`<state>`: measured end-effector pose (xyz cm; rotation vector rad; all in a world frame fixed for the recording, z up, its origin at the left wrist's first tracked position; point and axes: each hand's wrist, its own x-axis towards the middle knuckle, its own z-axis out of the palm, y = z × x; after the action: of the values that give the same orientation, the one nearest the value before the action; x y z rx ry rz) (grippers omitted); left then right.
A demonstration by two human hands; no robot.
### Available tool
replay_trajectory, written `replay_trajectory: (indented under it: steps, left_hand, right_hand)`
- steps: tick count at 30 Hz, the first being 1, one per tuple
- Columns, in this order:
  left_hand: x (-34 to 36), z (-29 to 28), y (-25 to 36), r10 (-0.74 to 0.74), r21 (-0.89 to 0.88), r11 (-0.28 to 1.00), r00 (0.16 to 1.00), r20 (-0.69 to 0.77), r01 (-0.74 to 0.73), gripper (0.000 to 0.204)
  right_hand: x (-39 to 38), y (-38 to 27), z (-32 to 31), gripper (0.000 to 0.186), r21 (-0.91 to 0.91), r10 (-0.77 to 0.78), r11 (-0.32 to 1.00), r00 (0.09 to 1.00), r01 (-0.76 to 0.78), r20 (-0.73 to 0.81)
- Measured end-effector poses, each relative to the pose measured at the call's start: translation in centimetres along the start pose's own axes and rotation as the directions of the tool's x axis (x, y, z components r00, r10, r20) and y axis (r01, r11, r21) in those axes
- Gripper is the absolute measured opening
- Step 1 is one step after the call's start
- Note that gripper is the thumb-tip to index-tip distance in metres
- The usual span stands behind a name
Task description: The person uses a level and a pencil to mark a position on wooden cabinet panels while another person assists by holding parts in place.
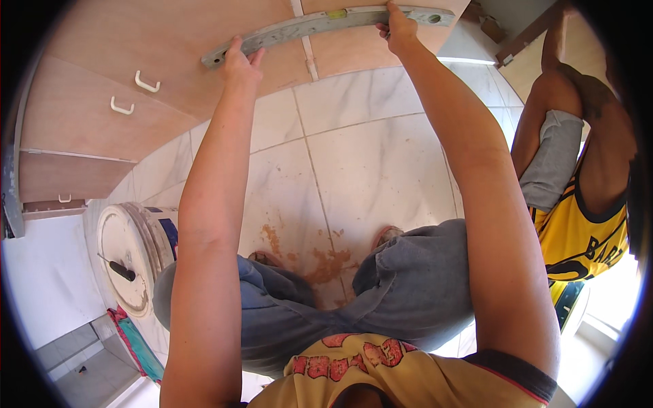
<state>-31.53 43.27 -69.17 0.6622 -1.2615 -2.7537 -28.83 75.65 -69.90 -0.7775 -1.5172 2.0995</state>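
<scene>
A long grey metal spirit level (296, 30) with a yellow vial lies across the lower front of brown wooden cabinet doors (136, 37). Near its left end, my left hand (241, 64) grips its lower edge between thumb and fingers. Toward the other end, my right hand (400, 32) holds it, with a finger over the upper edge and the others curled beneath. Under the level, between two cabinet panels, runs a narrow pale strip (309, 58). Both my arms are stretched forward.
White handles (147, 82) stick out from the cabinet at left. A white bucket (139, 251) stands by my left leg, a black-handled tool (122, 270) on its lid. Brown smears (326, 265) mark the tiled floor. Close on my right is a person in a yellow shirt (592, 231).
</scene>
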Motion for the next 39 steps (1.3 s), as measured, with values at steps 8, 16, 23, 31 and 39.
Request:
replay_trajectory:
  steps: [8,16,23,31,39]
  left_hand:
    - [-0.4,0.8,-0.6,0.004,-0.023,1.000,1.000,-0.022,-0.004,0.048]
    - [-0.6,0.9,-0.7,0.003,-0.009,1.000,0.999,-0.041,-0.003,0.047]
    - [-0.8,1.1,-0.8,0.006,-0.005,1.000,1.000,0.011,-0.006,0.047]
    - [-0.7,0.9,-0.7,0.012,0.004,1.000,1.000,-0.024,-0.012,0.047]
    - [-0.2,0.4,-1.2,0.056,0.000,0.998,0.998,-0.019,-0.056,0.044]
  right_hand:
    - [1.1,0.5,-0.8,0.045,0.014,-0.039,0.999,0.999,0.039,0.003]
    - [1.1,0.5,-0.9,0.043,0.021,-0.057,0.998,0.998,0.057,0.020]
    - [1.2,0.5,-0.9,0.043,0.029,-0.052,0.998,0.999,0.052,0.011]
    - [0.7,0.2,-0.4,0.042,0.034,0.002,0.999,0.999,0.000,-0.041]
    - [0.4,-0.3,0.0,0.041,-0.006,-0.026,1.000,0.999,0.026,-0.046]
